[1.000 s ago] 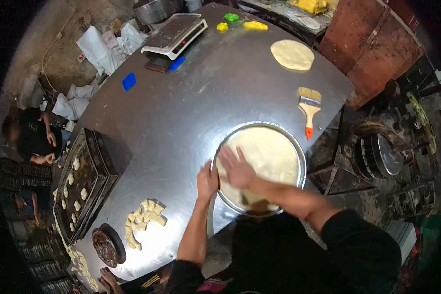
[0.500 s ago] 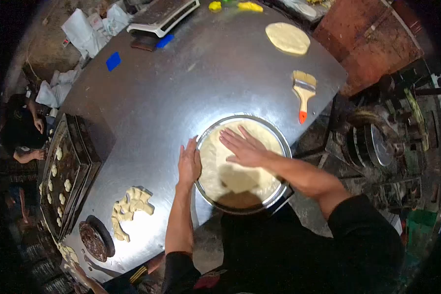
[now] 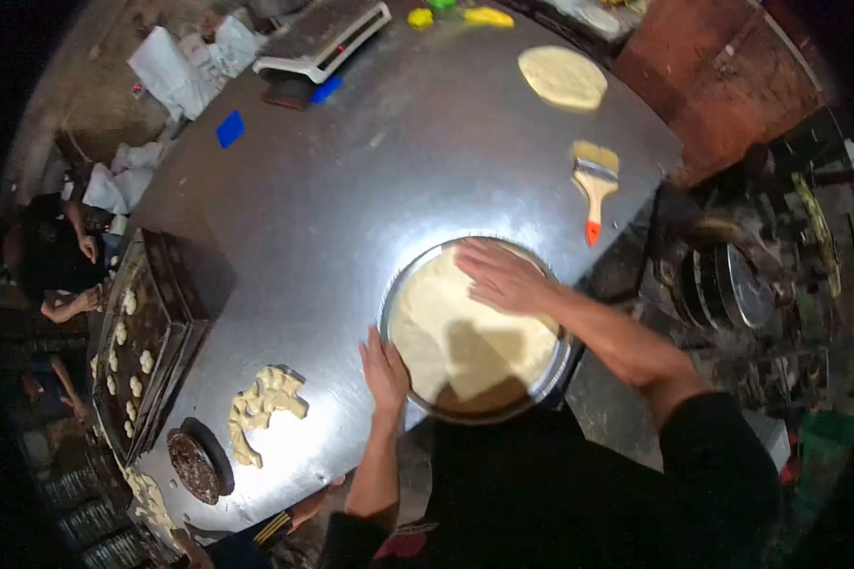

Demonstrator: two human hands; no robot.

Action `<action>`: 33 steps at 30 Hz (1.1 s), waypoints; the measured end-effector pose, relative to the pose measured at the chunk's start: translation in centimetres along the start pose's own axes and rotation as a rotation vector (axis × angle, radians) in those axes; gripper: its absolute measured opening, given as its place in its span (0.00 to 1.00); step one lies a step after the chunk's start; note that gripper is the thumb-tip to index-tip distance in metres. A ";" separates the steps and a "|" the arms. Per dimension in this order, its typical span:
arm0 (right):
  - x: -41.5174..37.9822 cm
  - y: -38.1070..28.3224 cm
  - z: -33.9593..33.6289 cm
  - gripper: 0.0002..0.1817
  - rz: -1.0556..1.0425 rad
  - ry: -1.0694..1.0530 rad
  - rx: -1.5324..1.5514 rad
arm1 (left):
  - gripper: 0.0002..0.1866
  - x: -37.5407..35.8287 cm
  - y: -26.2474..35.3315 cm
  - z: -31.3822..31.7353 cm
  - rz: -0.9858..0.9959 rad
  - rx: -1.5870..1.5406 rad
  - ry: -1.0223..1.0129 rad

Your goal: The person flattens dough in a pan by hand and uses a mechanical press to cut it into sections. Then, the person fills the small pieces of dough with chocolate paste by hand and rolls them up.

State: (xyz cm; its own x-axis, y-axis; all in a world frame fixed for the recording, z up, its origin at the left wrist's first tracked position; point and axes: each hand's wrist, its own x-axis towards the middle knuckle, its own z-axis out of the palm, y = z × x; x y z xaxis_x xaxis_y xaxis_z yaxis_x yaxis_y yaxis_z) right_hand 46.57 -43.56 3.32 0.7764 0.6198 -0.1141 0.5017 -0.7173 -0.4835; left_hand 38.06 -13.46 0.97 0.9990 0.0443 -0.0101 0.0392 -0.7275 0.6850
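Note:
A round metal pan sits at the near edge of the steel table, lined with a pale sheet of dough. My right hand lies flat on the dough by the far rim, its fingers stretched out and pointing left. Against the pan's left outer side rests my left hand, fingers extended and slightly apart. Shadows fall across the near half of the dough.
A brush and a flat dough round lie at the far right. To the left are dough scraps, a dark oval dish and stacked trays with small dough pieces. A scale stands at the back. Co-workers are at far left.
My right hand has slid over the dough, away from me and to the right, toward the far rim. My left hand has shifted slightly nearer me along the pan's side. The view has tilted slightly.

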 end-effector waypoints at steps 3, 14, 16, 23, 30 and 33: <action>-2.5 -0.8 1.3 0.35 0.068 0.096 -0.158 | 0.25 1.2 0.9 -2.7 -0.068 0.025 -0.106; 7.4 -9.6 7.7 0.39 0.099 0.107 -0.108 | 0.21 7.0 0.3 0.1 0.127 -0.139 -0.089; 6.7 -12.4 5.7 0.40 0.110 0.040 -0.176 | 0.21 5.3 1.4 -1.1 0.069 -0.127 -0.132; 4.0 -5.4 2.5 0.38 0.140 0.092 -0.132 | 0.24 6.3 4.8 0.6 0.550 0.241 0.045; 2.0 -2.2 1.3 0.35 0.159 0.135 -0.088 | 0.35 7.6 4.7 3.6 0.519 0.524 -0.226; 1.6 -2.1 2.0 0.35 0.120 0.205 -0.104 | 0.33 7.3 5.1 3.3 0.517 0.550 -0.163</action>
State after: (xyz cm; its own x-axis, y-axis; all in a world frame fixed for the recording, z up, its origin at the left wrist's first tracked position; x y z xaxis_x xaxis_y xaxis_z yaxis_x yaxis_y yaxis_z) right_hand 46.02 -40.44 2.43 0.8883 0.4588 0.0179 0.4298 -0.8172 -0.3839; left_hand 45.66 -19.05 2.00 0.8823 -0.4645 0.0761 -0.4705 -0.8656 0.1714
